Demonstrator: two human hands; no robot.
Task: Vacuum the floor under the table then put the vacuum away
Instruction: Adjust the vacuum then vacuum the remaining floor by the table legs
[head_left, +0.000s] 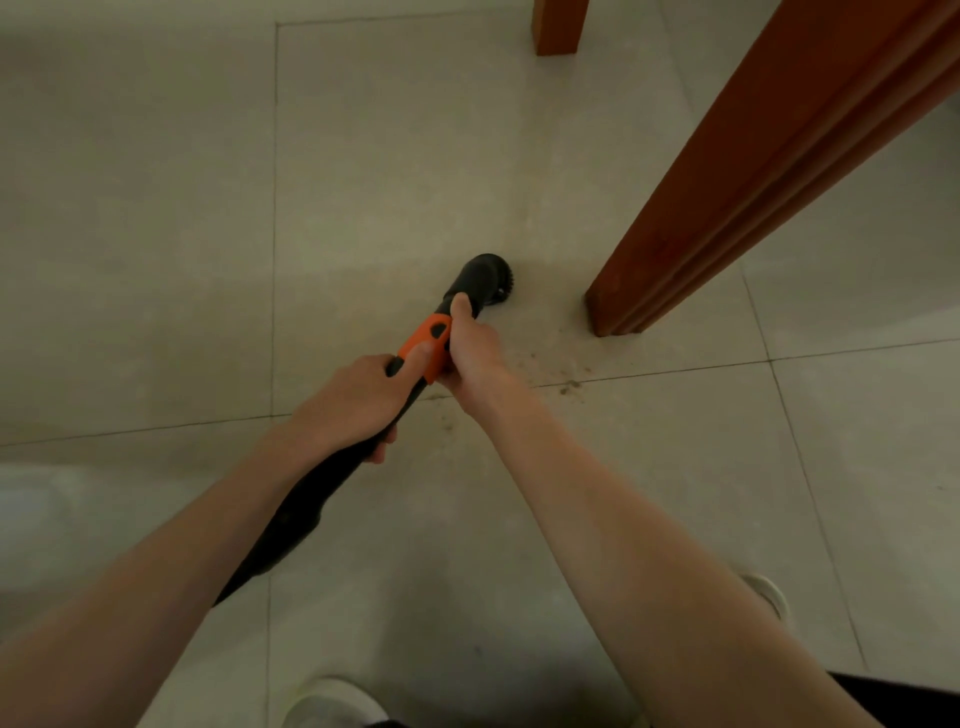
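The vacuum is a black tube with an orange collar and a round black brush head resting on the pale tiled floor. My left hand is wrapped around the tube just behind the collar, thumb on the orange part. My right hand grips the collar from the right, thumb up on the neck of the brush head. The brush head sits a short way left of the foot of a reddish wooden table leg. Small crumbs of dirt lie on the tiles to the right of my right hand.
A second wooden leg stands at the top of the view. My two light shoes show at the bottom. Open tiled floor spreads to the left and beyond the brush head.
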